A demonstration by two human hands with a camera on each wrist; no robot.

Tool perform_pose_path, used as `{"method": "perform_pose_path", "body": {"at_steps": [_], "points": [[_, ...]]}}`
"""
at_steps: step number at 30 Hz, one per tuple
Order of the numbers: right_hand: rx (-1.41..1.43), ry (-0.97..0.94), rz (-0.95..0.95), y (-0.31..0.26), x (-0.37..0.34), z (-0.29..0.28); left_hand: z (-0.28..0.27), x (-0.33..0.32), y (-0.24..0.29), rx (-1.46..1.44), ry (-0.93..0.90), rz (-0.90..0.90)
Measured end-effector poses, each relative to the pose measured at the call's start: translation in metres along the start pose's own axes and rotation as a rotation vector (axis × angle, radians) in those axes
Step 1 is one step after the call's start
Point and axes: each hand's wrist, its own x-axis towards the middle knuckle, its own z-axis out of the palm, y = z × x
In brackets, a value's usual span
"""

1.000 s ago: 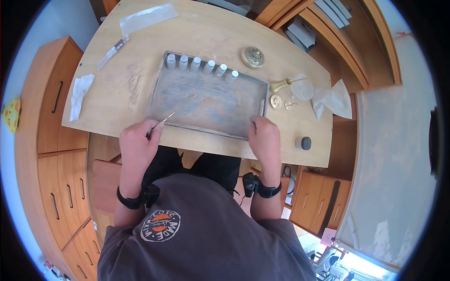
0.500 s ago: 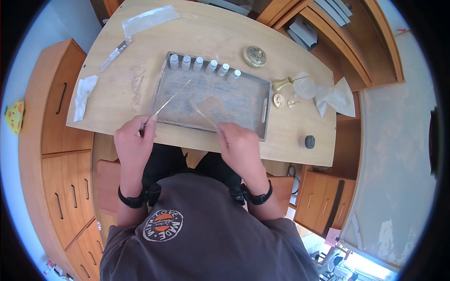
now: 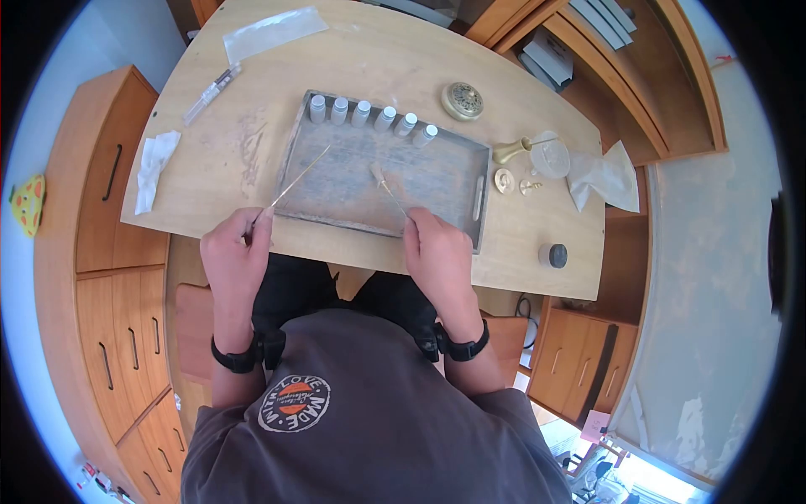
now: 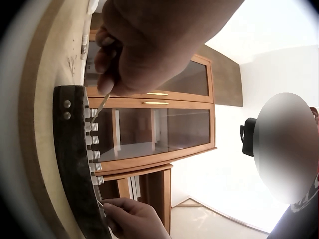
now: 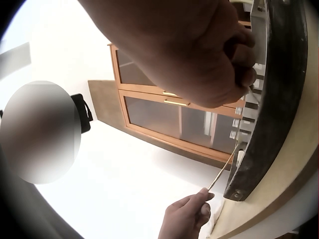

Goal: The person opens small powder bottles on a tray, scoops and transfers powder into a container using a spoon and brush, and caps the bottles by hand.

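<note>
The left hand [image 3: 237,252] pinches a thin gold-coloured stick [image 3: 300,177] that slants up over the left part of the grey tray [image 3: 336,223]. In the right hand [image 3: 442,256] is a slim tool with a small brush-like end [image 3: 377,173], held over the middle of the tray. Along the tray's far edge stand several small white-capped bottles [image 3: 361,113]. The left wrist view shows the left hand [image 4: 149,45] at the top and the right hand [image 4: 134,219] at the bottom. In the right wrist view the left hand [image 5: 187,216] holds its stick [image 5: 222,172].
Right of the tray are a round brass pot [image 3: 463,101], a small brass vessel [image 3: 511,151], a clear cup [image 3: 550,154], a plastic bag [image 3: 606,175] and a dark-lidded jar [image 3: 552,255]. A tissue [image 3: 156,170] and a packaged pen-like item [image 3: 211,96] lie on the left.
The right hand has come from the tray's right front corner toward its middle, its tool now showing. The left hand has shifted slightly left, its stick pointing farther up over the tray.
</note>
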Motion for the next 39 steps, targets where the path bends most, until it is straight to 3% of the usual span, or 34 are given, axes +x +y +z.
{"method": "perform_pose_path", "body": {"at_steps": [5, 10, 14, 17, 23, 26, 31, 39], "points": [[0.125, -0.038, -0.125, 0.001, -0.009, 0.0, 0.003, 0.004, -0.003, 0.007, -0.005, -0.013], [0.03, -0.025, 0.021, 0.008, -0.01, 0.001, 0.005, 0.005, -0.011, 0.022, -0.019, -0.035], [0.106, -0.002, 0.026, 0.009, -0.013, -0.007, 0.008, 0.006, -0.013, 0.028, 0.002, -0.016], [0.167, 0.056, 0.016, 0.013, -0.018, -0.012, 0.008, 0.007, -0.014, 0.053, -0.028, -0.029], [0.102, 0.216, 0.179, 0.043, -0.029, -0.019, 0.008, 0.01, -0.015, 0.061, -0.059, -0.032], [-0.001, 0.216, 0.26, 0.059, -0.032, -0.02, 0.01, 0.012, -0.016, 0.04, -0.065, -0.029], [-0.125, 0.054, 0.216, 0.067, -0.035, -0.026, 0.01, 0.012, -0.012, 0.003, -0.074, -0.055], [-0.119, 0.028, 0.099, 0.064, -0.003, -0.049, 0.01, 0.01, -0.015, -0.014, -0.071, -0.051]]}}
